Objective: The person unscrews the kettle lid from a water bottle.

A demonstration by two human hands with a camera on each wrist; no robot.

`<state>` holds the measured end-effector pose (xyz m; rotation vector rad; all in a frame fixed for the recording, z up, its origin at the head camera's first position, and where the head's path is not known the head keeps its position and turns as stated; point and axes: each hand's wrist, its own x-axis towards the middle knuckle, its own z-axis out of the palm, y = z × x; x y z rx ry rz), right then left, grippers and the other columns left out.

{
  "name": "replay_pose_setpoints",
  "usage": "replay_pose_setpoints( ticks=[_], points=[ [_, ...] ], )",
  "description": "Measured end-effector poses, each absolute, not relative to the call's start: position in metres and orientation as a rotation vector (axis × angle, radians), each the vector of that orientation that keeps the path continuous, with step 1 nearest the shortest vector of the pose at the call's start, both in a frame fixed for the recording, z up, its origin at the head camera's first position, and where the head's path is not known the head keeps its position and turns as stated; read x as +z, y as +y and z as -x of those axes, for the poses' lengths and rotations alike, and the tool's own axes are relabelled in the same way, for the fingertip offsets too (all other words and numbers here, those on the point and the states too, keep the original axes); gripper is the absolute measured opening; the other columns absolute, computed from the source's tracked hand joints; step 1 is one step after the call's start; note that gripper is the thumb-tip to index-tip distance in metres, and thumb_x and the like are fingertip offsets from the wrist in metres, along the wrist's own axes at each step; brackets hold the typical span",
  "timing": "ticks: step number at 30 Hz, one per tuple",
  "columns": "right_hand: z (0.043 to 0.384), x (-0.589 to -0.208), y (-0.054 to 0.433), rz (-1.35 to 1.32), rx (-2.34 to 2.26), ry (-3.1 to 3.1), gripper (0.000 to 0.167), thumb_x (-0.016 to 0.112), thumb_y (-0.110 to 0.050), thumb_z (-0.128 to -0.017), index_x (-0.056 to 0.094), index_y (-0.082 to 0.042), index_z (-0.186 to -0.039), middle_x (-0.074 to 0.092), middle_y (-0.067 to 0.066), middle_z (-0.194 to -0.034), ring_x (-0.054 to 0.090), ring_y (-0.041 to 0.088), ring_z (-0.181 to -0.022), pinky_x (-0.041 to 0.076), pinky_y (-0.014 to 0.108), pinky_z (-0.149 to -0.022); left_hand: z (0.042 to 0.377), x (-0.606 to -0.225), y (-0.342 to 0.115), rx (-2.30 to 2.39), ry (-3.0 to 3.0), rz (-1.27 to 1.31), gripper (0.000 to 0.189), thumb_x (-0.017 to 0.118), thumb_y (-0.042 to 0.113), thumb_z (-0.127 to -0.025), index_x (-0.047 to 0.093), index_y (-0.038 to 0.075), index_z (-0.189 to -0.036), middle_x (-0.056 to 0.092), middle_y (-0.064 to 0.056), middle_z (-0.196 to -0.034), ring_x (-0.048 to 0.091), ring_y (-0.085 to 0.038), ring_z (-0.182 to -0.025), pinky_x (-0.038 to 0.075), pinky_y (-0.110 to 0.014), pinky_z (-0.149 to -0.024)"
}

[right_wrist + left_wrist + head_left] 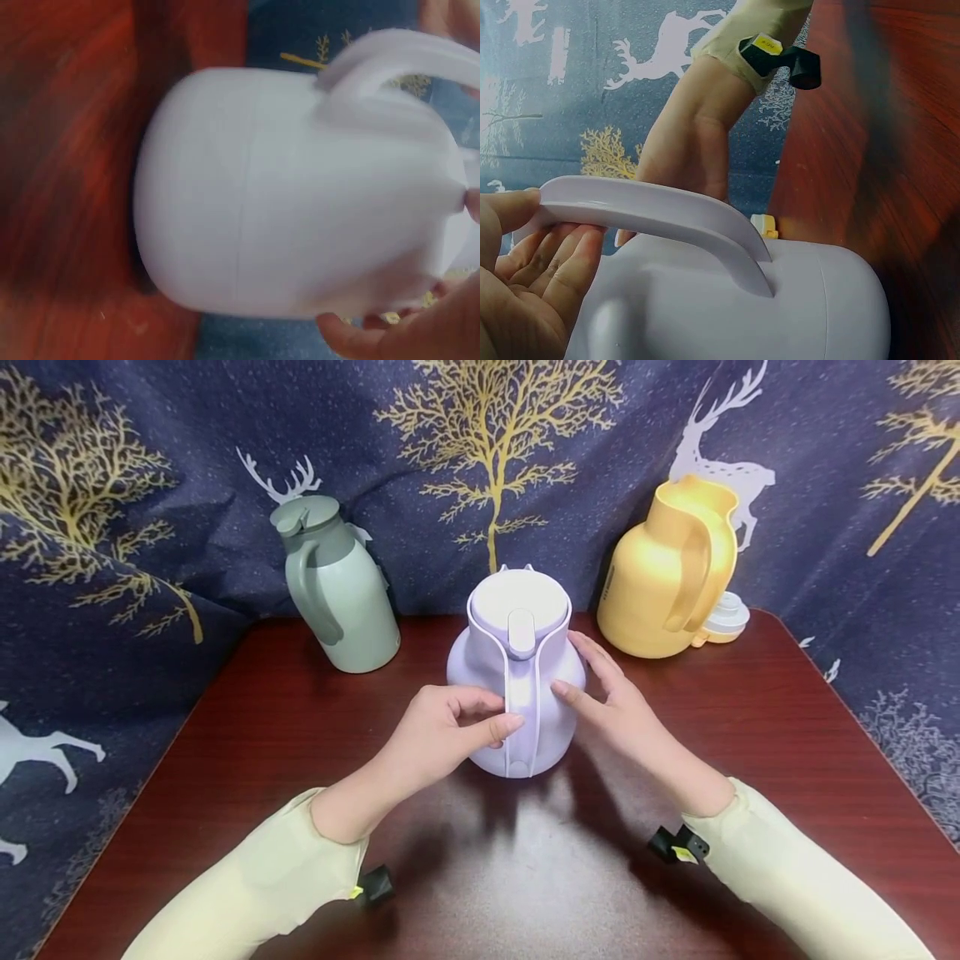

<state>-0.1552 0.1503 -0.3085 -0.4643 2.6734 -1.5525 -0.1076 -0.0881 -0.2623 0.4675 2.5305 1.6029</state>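
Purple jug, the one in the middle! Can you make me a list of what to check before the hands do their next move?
1. Left hand gripping the handle: ok.
2. Right hand at the side of the purple jug: ok.
3. Lid sitting on top: ok.
4. Lid locked tight: cannot tell.
5. Green jug and yellow jug standing apart from the purple jug: ok.
6. Anything inside that could spill: cannot tell.

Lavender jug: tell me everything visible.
The lavender jug looks like smooth plastic: rounded body, narrower neck, white lid in place with a thumb tab, and a curved, raised-edged handle facing the head camera. It is upright, seemingly resting on the red-brown table. The left grip pinches the handle; the right grip touches the body's right side.
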Motion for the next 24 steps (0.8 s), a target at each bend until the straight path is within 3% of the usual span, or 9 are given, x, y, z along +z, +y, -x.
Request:
replay_pose_setpoints(
  ticks=[6,10,13,16,18,21,24],
  points=[
    [0.156,-0.301,0.153,0.491,-1.507,2.636,0.071,0.064,-0.028,-0.102,0.029,-0.015,-0.162,0.024,0.009,-0.171,0.020,0.030,-0.160,0.017,0.056,-0.130,0.107,-0.261,-0.087,1.615,2.514,-0.463,0.016,0.076,0.016,-0.091,0.078,0.002,-0.098,0.075,-0.010,-0.078,0.066,-0.008,-0.072,0.055,-0.026,-0.072],
    [0.155,-0.293,0.153,0.488,-1.497,2.707,0.073,0.060,-0.038,-0.103,0.025,-0.014,-0.163,0.024,0.012,-0.171,0.022,0.032,-0.159,0.020,0.056,-0.129,0.107,-0.261,-0.087,1.611,2.500,-0.467,0.017,0.076,0.017,-0.091,0.078,0.003,-0.098,0.075,-0.010,-0.078,0.066,-0.008,-0.072,0.054,-0.026,-0.070],
    [0.157,-0.278,0.150,0.543,-1.477,2.800,0.089,0.059,-0.060,-0.097,0.022,-0.014,-0.164,0.021,0.011,-0.172,0.018,0.030,-0.160,0.020,0.056,-0.129,0.109,-0.262,-0.087,1.608,2.490,-0.471,0.017,0.076,0.018,-0.091,0.078,0.003,-0.098,0.075,-0.010,-0.077,0.066,-0.009,-0.072,0.053,-0.025,-0.070],
    [0.161,-0.257,0.143,0.648,-1.420,2.856,0.113,0.063,-0.079,-0.082,0.020,-0.014,-0.165,0.017,0.008,-0.174,0.013,0.027,-0.162,0.017,0.055,-0.130,0.110,-0.262,-0.088,1.608,2.490,-0.481,0.017,0.076,0.018,-0.091,0.079,0.003,-0.098,0.074,-0.009,-0.076,0.065,-0.010,-0.072,0.053,-0.025,-0.069],
    [0.164,-0.244,0.137,0.699,-1.340,2.878,0.118,0.070,-0.077,-0.079,0.019,-0.013,-0.165,0.016,0.008,-0.174,0.013,0.027,-0.162,0.015,0.052,-0.132,0.109,-0.261,-0.088,1.606,2.495,-0.486,0.017,0.076,0.018,-0.091,0.079,0.003,-0.098,0.073,-0.009,-0.075,0.064,-0.010,-0.072,0.052,-0.024,-0.068],
    [0.169,-0.231,0.127,0.708,-1.239,2.887,0.110,0.079,-0.054,-0.083,0.019,-0.009,-0.164,0.018,0.009,-0.173,0.015,0.028,-0.162,0.016,0.050,-0.132,0.109,-0.260,-0.088,1.607,2.498,-0.494,0.016,0.076,0.017,-0.091,0.079,0.003,-0.098,0.073,-0.009,-0.073,0.063,-0.009,-0.072,0.051,-0.023,-0.067],
    [0.171,-0.227,0.119,0.663,-1.193,2.899,0.103,0.079,-0.040,-0.084,0.021,-0.009,-0.163,0.021,0.010,-0.172,0.018,0.028,-0.161,0.017,0.050,-0.132,0.109,-0.260,-0.087,1.613,2.494,-0.498,0.017,0.076,0.017,-0.091,0.078,0.002,-0.098,0.073,-0.009,-0.073,0.063,-0.009,-0.072,0.051,-0.023,-0.067]
  ],
)
